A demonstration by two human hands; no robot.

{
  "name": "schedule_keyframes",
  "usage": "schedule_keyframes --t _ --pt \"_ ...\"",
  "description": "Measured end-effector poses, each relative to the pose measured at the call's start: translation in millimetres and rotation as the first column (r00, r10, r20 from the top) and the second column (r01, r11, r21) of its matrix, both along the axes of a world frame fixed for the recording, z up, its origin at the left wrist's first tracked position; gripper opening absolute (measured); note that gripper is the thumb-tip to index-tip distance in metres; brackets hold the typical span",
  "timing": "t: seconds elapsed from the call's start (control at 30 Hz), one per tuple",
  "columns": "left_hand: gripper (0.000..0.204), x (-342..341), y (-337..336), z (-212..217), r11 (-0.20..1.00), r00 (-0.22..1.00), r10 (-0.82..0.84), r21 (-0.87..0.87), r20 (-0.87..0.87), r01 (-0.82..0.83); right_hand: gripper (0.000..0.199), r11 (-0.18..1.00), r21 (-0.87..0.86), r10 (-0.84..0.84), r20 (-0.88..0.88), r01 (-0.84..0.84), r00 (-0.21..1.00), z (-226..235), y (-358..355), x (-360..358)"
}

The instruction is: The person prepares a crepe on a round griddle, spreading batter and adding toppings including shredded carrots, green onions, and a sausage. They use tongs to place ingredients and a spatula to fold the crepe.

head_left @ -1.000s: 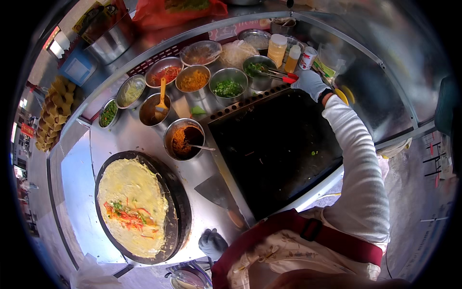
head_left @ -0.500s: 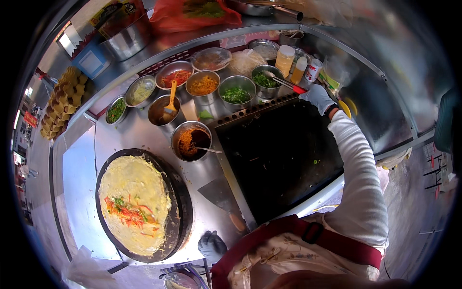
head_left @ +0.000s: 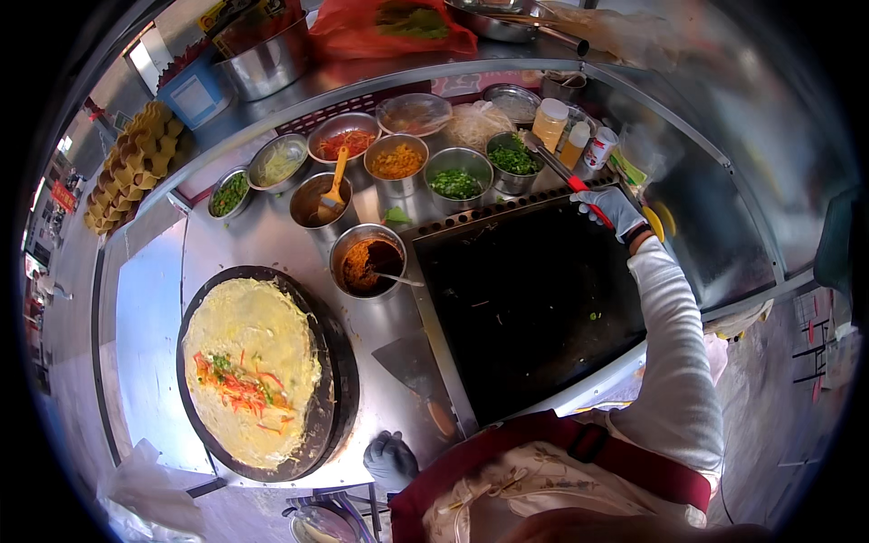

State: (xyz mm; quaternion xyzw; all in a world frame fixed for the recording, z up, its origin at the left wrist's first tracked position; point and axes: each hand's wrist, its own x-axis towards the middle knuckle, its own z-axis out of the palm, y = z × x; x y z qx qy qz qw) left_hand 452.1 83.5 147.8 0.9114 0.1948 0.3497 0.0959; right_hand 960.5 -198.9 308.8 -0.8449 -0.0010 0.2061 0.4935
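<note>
My right hand (head_left: 610, 214), in a pale glove, is closed on red-handled metal tongs (head_left: 563, 168). The tongs slant up and left, their tips at the right rim of a steel bowl of chopped green herbs (head_left: 514, 161). My left hand (head_left: 391, 460), in a grey glove, rests by the counter's near edge with its fingers curled; nothing shows in it. To its left, a thin yellow crepe (head_left: 249, 317) lies on a round black griddle (head_left: 340, 380). Red and orange shreds with green bits (head_left: 237, 385) sit on the crepe.
A dark flat griddle (head_left: 534, 308) fills the middle right. Behind stand several steel bowls, including a sauce bowl with a spoon (head_left: 359, 262) and one holding a yellow-handled brush (head_left: 335, 192). Shaker bottles (head_left: 549, 122) stand at the back. A flat scraper (head_left: 409, 366) lies between the griddles.
My right hand has drawn back toward me, and the tongs' tips have shifted from over the herb bowl to its right rim. The whole view has shifted slightly. My left hand stays curled.
</note>
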Motion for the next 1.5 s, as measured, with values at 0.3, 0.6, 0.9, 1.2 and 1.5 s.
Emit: schedule_keyframes --t 0.3,0.6,0.9,1.2,1.5 --pt "0.028 2 0 3 1.000 1.000 -0.003 0.013 0.016 0.003 0.022 0.999 0.041 -0.024 -0.035 0.026 0.999 -14 3 7" --pt "0.026 -1 2 -5 0.999 1.000 0.018 0.029 0.008 -0.018 0.022 1.000 0.007 -0.020 -0.045 0.020 0.999 -19 2 14" --pt "0.025 -2 1 -6 1.000 1.000 0.003 0.005 0.017 -0.003 0.022 0.998 -0.033 -0.047 -0.022 0.046 0.999 -18 4 14" --pt "0.025 -4 4 -9 0.998 1.000 -0.026 -0.053 0.004 0.026 0.043 0.561 -0.828 0.454 0.304 -0.004 0.838 11 37 29" --pt "0.026 -3 3 -8 0.997 1.000 -0.022 -0.073 0.008 0.023 0.041 0.641 -0.764 0.379 0.400 0.075 0.834 17 25 23"
